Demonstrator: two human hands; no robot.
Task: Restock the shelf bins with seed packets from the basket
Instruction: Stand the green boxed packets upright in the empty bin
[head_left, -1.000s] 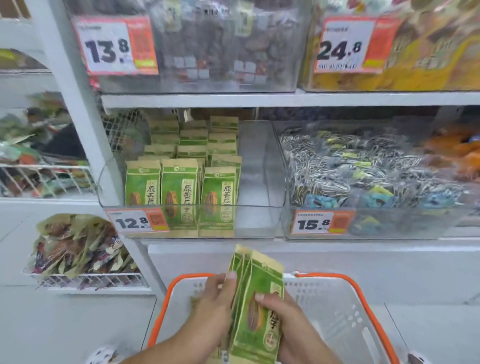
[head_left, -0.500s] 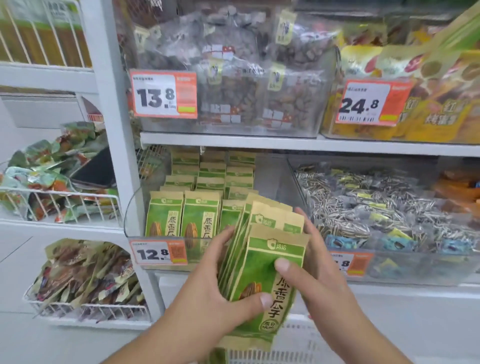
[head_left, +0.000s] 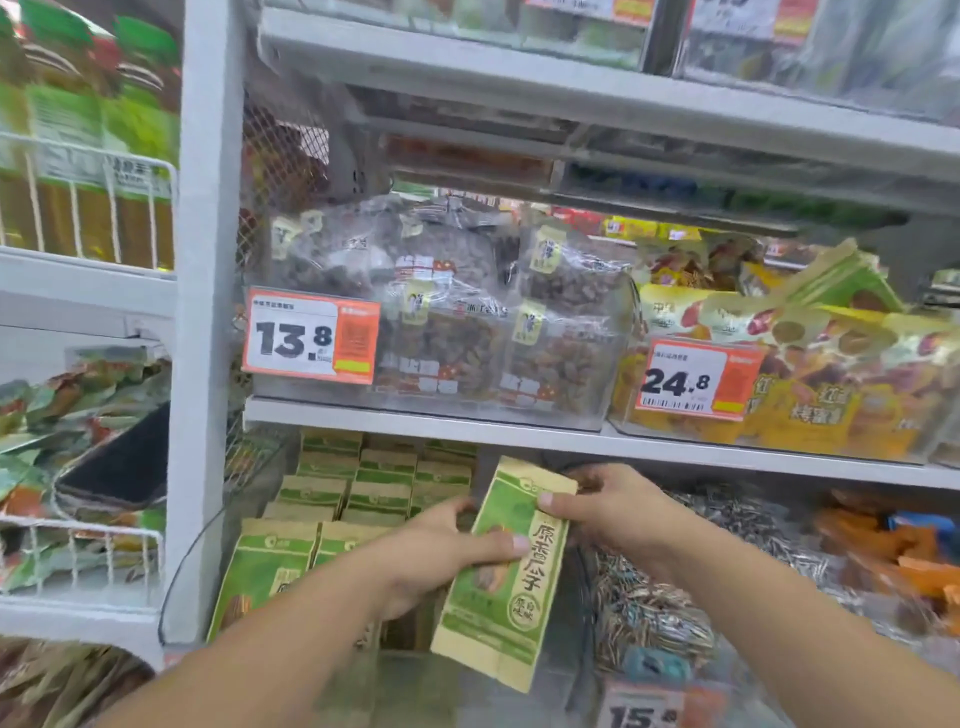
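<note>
A stack of green and tan seed packets (head_left: 506, 577) is held between both hands above the right part of a clear shelf bin (head_left: 179, 587). My left hand (head_left: 436, 551) grips the stack's left side, thumb across its front. My right hand (head_left: 613, 512) holds its upper right edge, thumb on the top. Rows of the same green packets (head_left: 358, 488) stand in the bin behind and to the left. The basket is out of view.
A clear bin of striped sunflower seeds (head_left: 660, 597) sits to the right. The shelf above (head_left: 571, 439) carries a bin of dark nuts (head_left: 467, 322) tagged 13.8 and yellow snack bags (head_left: 831, 374) tagged 24.8. A white upright post (head_left: 200, 364) and wire baskets (head_left: 78, 545) stand left.
Both hands have lifted the packet stack out of the basket and carried it up and forward into the green-packet bin. The view has risen, so the basket has dropped out of sight.
</note>
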